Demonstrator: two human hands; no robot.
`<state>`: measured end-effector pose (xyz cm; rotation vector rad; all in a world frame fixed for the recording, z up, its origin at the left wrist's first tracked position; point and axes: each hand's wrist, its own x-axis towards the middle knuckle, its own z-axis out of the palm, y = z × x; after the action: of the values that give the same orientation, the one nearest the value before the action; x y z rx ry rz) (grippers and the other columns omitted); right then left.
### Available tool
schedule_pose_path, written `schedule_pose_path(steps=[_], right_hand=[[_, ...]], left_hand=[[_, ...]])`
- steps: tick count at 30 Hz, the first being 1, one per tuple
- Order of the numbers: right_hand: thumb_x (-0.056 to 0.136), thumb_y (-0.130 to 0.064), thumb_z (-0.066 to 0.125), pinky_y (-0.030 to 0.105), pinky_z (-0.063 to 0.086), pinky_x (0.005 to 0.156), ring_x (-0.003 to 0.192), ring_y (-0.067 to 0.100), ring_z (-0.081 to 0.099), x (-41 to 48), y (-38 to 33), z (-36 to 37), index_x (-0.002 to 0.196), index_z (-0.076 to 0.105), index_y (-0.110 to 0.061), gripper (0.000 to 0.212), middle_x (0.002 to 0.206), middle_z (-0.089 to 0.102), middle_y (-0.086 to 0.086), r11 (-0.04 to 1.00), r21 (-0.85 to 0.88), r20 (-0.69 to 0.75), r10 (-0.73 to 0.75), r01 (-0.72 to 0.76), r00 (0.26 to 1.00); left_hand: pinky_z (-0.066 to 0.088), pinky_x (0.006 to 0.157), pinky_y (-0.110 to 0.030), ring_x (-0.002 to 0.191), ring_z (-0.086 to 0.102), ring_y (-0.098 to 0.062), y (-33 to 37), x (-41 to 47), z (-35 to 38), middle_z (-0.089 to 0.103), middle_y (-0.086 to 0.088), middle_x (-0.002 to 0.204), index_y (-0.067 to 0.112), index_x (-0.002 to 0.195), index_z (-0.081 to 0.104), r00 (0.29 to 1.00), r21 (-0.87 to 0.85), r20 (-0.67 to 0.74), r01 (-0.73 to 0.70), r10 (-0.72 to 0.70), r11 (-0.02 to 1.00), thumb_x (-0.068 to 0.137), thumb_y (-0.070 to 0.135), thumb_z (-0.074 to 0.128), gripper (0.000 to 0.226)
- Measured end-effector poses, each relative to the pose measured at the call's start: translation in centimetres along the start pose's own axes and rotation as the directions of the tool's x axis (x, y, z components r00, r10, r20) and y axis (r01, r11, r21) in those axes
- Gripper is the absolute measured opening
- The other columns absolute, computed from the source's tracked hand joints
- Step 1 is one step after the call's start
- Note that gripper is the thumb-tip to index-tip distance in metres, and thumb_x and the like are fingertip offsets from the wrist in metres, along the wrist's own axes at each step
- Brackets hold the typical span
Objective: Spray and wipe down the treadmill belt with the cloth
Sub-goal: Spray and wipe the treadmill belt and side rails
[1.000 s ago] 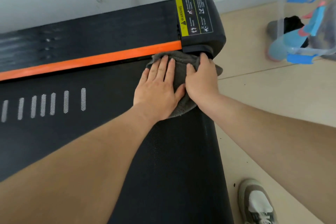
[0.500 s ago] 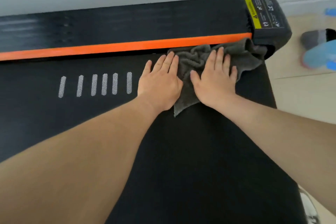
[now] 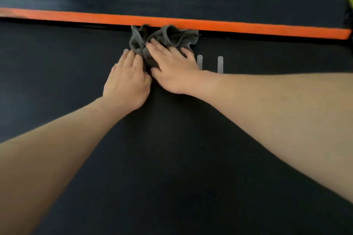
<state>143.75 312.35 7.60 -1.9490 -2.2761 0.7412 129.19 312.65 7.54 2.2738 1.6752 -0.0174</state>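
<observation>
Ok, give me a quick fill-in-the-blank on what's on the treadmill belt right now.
The bunched cloth on the belt is ____ in colour.
Its far edge meets the side strip, which is coloured ____.
The right hand lies flat on the ____.
Just right of that hand, ____ white marks show on the belt.
Missing: grey; orange; cloth; two.

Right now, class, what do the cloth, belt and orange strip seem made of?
Cloth: soft grey fabric, perhaps microfibre; it bunches in folds. Belt: black, matt, probably rubbery; fine dimpled texture. Orange strip: smooth, likely plastic or painted metal; flat, even colour.
</observation>
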Motion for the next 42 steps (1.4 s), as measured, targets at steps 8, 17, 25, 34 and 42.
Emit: schedule_pose_path(steps=[8,17,25,34,42], right_hand=[[0.099,-0.052,0.035,0.047,0.006,0.124,0.153,0.03,-0.004,-5.5,5.4,-1.9,0.159,-0.004,-0.023,0.077,0.167,-0.005,0.003,0.961,-0.23,0.033,0.165,-0.153,0.986],[0.093,-0.071,0.026,0.05,0.005,0.123,0.151,0.037,-0.013,-16.4,12.7,-4.1,0.157,-0.018,-0.025,0.09,0.164,-0.019,0.011,0.872,-0.218,0.126,0.471,-0.439,0.873],[0.09,-0.076,0.019,0.049,0.006,0.122,0.151,0.038,-0.011,-24.6,19.6,-4.7,0.157,-0.017,-0.021,0.094,0.164,-0.018,0.015,0.829,-0.106,0.134,0.559,-0.549,0.818],[0.1,-0.062,0.027,0.018,0.047,0.086,0.118,0.021,0.055,-30.5,26.7,-3.0,0.159,0.003,-0.031,0.07,0.142,0.046,0.0,0.561,0.643,0.164,0.564,-0.521,0.809],[0.105,-0.051,0.027,0.032,0.042,0.093,0.106,0.02,0.056,-38.5,24.0,0.8,0.133,0.052,-0.024,0.046,0.114,0.059,0.0,0.459,0.68,0.255,0.583,-0.572,0.771]], left_hand=[[0.01,0.121,-0.03,0.152,0.006,-0.023,10.3,-2.2,0.5,0.01,-0.013,0.164,0.006,0.156,0.016,0.999,-0.251,0.02,-0.044,0.051,0.967,0.083,0.008,0.057,0.083],[0.022,0.118,-0.04,0.152,0.007,-0.02,20.9,-6.8,4.0,0.007,-0.001,0.166,0.03,0.156,0.015,0.977,-0.281,0.047,-0.186,0.207,0.941,0.084,0.011,0.063,0.089],[0.028,0.115,-0.044,0.146,0.014,-0.027,28.3,-11.5,6.3,0.013,-0.005,0.162,0.038,0.155,0.012,0.975,-0.046,0.102,-0.194,0.198,0.98,0.095,0.038,0.059,0.077],[0.048,0.091,-0.037,0.115,0.044,-0.02,37.0,-11.1,8.9,0.038,-0.003,0.134,0.026,0.153,0.022,0.943,-0.175,0.072,-0.309,0.325,0.935,0.088,0.038,0.065,0.079],[0.049,0.088,-0.037,0.1,0.051,-0.016,37.9,-15.5,11.2,0.055,0.001,0.112,0.023,0.127,0.057,0.894,-0.276,0.054,-0.414,0.444,0.867,0.093,0.024,0.06,0.034]])
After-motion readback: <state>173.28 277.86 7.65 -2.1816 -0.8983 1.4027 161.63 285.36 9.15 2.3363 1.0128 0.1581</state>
